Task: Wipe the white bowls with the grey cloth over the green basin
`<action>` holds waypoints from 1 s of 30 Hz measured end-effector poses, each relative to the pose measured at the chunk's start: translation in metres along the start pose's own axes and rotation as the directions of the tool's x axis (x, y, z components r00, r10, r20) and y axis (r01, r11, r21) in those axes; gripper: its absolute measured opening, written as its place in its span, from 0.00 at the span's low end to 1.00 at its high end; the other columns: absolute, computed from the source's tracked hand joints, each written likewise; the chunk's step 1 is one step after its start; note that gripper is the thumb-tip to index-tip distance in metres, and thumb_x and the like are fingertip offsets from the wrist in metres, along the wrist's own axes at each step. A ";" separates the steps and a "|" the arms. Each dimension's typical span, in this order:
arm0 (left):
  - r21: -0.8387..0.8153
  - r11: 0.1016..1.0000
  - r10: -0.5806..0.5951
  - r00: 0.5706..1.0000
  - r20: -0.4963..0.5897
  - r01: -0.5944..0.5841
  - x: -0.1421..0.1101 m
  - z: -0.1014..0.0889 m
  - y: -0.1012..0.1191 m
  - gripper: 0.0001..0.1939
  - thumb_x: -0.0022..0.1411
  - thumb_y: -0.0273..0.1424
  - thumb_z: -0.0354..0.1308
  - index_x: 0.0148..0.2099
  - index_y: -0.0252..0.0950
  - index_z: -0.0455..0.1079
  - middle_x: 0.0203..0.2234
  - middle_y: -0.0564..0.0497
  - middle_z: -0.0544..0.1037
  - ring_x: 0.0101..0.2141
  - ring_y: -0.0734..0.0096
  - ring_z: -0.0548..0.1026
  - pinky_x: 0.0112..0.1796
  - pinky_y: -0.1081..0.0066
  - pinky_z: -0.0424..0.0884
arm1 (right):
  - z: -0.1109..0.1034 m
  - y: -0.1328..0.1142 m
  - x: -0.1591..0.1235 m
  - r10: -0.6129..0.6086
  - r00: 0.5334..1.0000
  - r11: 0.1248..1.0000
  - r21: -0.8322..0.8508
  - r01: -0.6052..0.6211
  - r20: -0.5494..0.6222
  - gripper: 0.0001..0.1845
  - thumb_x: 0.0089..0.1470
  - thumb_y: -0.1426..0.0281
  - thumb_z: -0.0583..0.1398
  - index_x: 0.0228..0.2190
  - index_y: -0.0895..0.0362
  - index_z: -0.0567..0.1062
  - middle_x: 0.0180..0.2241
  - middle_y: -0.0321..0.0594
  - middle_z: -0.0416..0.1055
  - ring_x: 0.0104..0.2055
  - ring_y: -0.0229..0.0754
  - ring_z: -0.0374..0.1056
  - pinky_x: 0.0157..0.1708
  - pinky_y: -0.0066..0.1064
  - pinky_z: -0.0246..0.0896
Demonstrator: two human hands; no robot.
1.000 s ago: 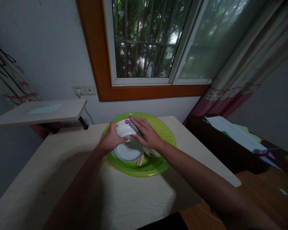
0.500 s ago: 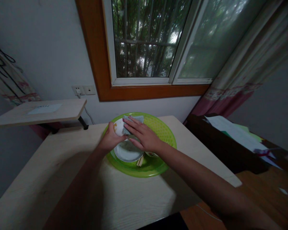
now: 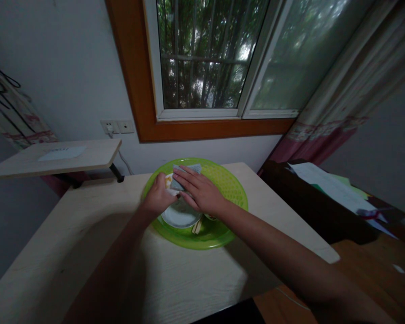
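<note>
A white bowl with a printed pattern (image 3: 168,182) is tilted on its side above the green basin (image 3: 230,183). Its left edge is gripped by my left hand (image 3: 156,196), thumb near the lower rim. My right hand (image 3: 202,191) presses a grey cloth (image 3: 193,168) against the outside of the bowl, its fingers lying over the cloth. Most of the bowl is hidden by hands and cloth. Under it in the basin sits a larger white dish (image 3: 180,218). Beside that lie light wooden chopsticks (image 3: 197,227), and another patterned bowl (image 3: 211,218) is mostly covered by my right wrist.
The basin stands on a pale wooden table (image 3: 175,279). A raised shelf (image 3: 97,157) with a paper label is at the left. Behind are wall sockets (image 3: 117,127) and a window. Papers (image 3: 327,186) lie on a dark surface at the right.
My right hand with the cloth has shifted left across the bowl's outside, and more of the cloth shows. The bowl has turned slightly in my left hand during the last half second.
</note>
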State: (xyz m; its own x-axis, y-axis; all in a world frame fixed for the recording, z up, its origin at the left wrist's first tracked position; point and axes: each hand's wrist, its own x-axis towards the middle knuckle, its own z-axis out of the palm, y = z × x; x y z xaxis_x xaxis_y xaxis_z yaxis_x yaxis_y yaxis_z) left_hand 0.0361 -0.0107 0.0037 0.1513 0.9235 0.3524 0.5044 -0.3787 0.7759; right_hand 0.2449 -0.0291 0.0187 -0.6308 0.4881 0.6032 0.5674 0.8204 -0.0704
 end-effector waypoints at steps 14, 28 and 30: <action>0.144 0.982 0.129 0.991 -0.032 -0.123 0.002 0.007 -0.018 0.26 0.47 0.30 0.69 0.41 0.42 0.55 0.37 0.49 0.70 0.43 0.55 0.74 0.47 0.55 0.73 | 0.004 0.008 -0.003 -0.014 0.998 1.000 -0.024 0.013 -0.069 0.33 0.72 0.63 0.55 0.73 0.52 0.55 0.71 0.48 0.60 0.74 0.53 0.54 0.71 0.56 0.58; -0.033 0.999 -0.006 1.000 -0.001 0.006 0.001 -0.001 -0.005 0.29 0.45 0.32 0.72 0.43 0.41 0.57 0.38 0.50 0.73 0.42 0.59 0.76 0.45 0.59 0.75 | 0.003 0.007 -0.002 0.039 0.994 0.998 -0.039 -0.043 -0.104 0.33 0.71 0.65 0.55 0.73 0.51 0.54 0.71 0.48 0.60 0.73 0.53 0.56 0.70 0.55 0.58; -0.097 0.994 -0.057 0.998 0.000 0.057 0.002 -0.004 -0.004 0.30 0.44 0.32 0.74 0.44 0.40 0.58 0.38 0.50 0.74 0.41 0.60 0.76 0.44 0.61 0.75 | 0.002 0.009 -0.002 0.078 0.990 0.997 -0.013 -0.080 -0.115 0.35 0.71 0.64 0.55 0.73 0.49 0.52 0.71 0.48 0.59 0.72 0.54 0.58 0.70 0.57 0.58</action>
State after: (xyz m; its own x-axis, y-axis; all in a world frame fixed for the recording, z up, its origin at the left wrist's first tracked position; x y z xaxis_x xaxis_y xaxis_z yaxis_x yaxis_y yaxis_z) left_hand 0.0314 -0.0072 0.0032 0.1224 0.9436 0.3077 0.4277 -0.3299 0.8416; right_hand 0.2502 -0.0224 0.0151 -0.5200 0.5130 0.6830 0.6229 0.7749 -0.1078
